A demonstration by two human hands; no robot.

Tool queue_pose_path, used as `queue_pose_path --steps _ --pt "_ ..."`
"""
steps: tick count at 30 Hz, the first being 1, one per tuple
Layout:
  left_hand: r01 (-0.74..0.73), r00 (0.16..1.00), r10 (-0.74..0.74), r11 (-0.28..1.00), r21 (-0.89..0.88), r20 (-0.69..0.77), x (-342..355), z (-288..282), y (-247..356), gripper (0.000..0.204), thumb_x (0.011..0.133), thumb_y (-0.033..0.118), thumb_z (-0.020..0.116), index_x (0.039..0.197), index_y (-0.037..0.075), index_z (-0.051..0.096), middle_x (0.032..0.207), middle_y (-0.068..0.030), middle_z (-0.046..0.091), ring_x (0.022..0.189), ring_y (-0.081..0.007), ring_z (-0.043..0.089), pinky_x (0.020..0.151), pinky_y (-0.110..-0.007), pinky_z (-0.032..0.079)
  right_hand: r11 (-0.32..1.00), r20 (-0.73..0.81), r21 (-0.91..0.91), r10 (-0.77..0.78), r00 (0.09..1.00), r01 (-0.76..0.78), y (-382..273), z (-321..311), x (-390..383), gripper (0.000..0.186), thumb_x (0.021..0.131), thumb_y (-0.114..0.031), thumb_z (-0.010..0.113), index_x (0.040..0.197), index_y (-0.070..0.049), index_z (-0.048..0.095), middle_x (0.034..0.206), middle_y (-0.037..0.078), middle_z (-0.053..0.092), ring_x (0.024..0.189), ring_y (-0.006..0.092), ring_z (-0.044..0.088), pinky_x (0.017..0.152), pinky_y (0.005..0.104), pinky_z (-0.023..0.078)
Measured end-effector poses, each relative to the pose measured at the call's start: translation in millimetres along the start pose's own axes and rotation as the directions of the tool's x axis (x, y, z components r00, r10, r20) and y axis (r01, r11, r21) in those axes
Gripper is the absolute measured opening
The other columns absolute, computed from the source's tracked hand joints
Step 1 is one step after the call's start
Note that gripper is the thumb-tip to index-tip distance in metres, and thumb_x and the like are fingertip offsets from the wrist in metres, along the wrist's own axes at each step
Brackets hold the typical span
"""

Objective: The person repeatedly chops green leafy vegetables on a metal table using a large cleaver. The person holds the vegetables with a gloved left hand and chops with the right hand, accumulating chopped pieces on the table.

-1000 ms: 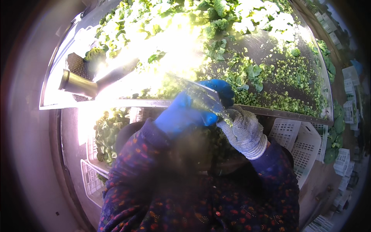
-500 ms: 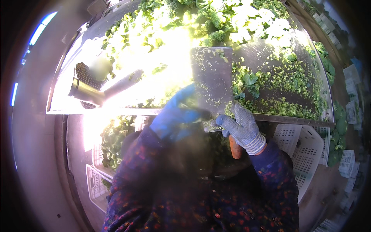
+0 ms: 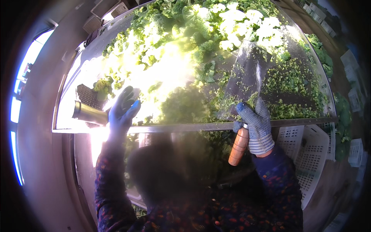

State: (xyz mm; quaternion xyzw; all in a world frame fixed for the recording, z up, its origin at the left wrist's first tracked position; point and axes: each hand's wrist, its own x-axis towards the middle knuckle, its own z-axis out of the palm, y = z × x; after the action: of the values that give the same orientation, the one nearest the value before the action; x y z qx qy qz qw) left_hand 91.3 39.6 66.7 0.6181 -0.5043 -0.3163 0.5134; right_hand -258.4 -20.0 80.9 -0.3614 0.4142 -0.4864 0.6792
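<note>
My right hand (image 3: 257, 125), in a grey-and-white striped knit glove with blue fingertips, closes round the neck of a cleaver (image 3: 239, 145) with an orange-brown wooden handle. Its wide, shiny blade points away from me over the green scraps on the table. My left hand (image 3: 124, 110), in a blue glove, is at the table's left front, thumb apart from the fingers and nothing visible between them. Next to it lies a brass-coloured metal cylinder (image 3: 89, 113), partly covered by the hand. Broccoli heads (image 3: 197, 19) are heaped across the far side, some washed out by glare.
The metal table (image 3: 185, 127) has a raised front edge. White plastic crates (image 3: 309, 154) stand below it at the right. A dark perforated piece (image 3: 88, 96) lies behind the cylinder. Leafy greens (image 3: 342, 116) line the right, beyond the table.
My left hand has moved left from beside the blade to the metal cylinder. My right hand has lowered the cleaver, turning its blade from broad side to a slant over the table.
</note>
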Motion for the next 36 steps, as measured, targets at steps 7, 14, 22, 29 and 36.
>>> queue_pose_path --steps 7,14,22,29,36 --pt "-0.149 0.988 0.126 0.941 0.305 0.095 165.2 179.7 -21.3 0.054 0.081 0.021 0.066 0.130 0.008 0.047 0.109 -0.0093 0.061 0.096 -0.0205 0.058 0.080 -0.032 0.047 0.999 0.014 -0.004 0.048 0.999 -0.048 6.7 -9.8 7.8 0.026 0.082 -0.009 0.063 0.107 -0.004 0.055 0.086 0.006 0.063 0.062 0.0102 0.057 0.050 0.0231 0.047" --pt "-0.122 0.987 0.083 0.944 0.306 0.137 192.7 205.6 -57.8 0.040 0.075 -0.002 0.053 0.115 0.002 0.053 0.091 -0.0062 0.059 0.085 -0.0166 0.059 0.074 -0.029 0.048 0.994 0.021 0.001 0.107 0.994 -0.107 8.2 -15.0 9.9 0.036 0.084 -0.007 0.061 0.117 -0.003 0.049 0.084 0.007 0.062 0.055 0.0101 0.053 0.048 0.0233 0.045" --pt "0.153 0.956 -0.051 0.927 -0.341 0.289 70.2 142.8 23.2 0.052 0.082 -0.012 0.041 0.132 0.002 0.042 0.112 -0.0078 0.055 0.099 -0.0172 0.056 0.091 -0.032 0.045 0.872 0.245 -0.402 -0.192 0.950 0.279 27.8 -13.6 13.7 0.041 0.084 -0.009 0.061 0.122 -0.001 0.048 0.083 0.006 0.062 0.054 0.0093 0.053 0.048 0.0231 0.046" --pt "0.358 0.910 -0.129 0.724 -0.590 0.394 -10.3 129.8 39.9 0.046 0.086 -0.001 0.049 0.131 0.003 0.041 0.117 -0.0062 0.055 0.108 -0.0180 0.053 0.096 -0.036 0.042 0.904 0.297 -0.409 0.003 0.955 0.125 29.3 8.9 -8.4 0.038 0.083 -0.010 0.062 0.119 -0.001 0.051 0.082 0.004 0.061 0.056 0.0080 0.052 0.049 0.0226 0.045" --pt "-0.408 0.912 0.410 0.907 -0.099 -0.003 -20.6 142.3 11.7 0.055 0.076 -0.008 0.049 0.129 -0.005 0.037 0.122 -0.0173 0.049 0.113 -0.0277 0.048 0.098 -0.036 0.038 0.890 0.310 -0.450 0.078 0.947 0.074 41.7 18.7 -19.1 0.037 0.084 -0.012 0.062 0.118 -0.001 0.052 0.080 0.004 0.060 0.056 0.0081 0.052 0.050 0.0228 0.045"
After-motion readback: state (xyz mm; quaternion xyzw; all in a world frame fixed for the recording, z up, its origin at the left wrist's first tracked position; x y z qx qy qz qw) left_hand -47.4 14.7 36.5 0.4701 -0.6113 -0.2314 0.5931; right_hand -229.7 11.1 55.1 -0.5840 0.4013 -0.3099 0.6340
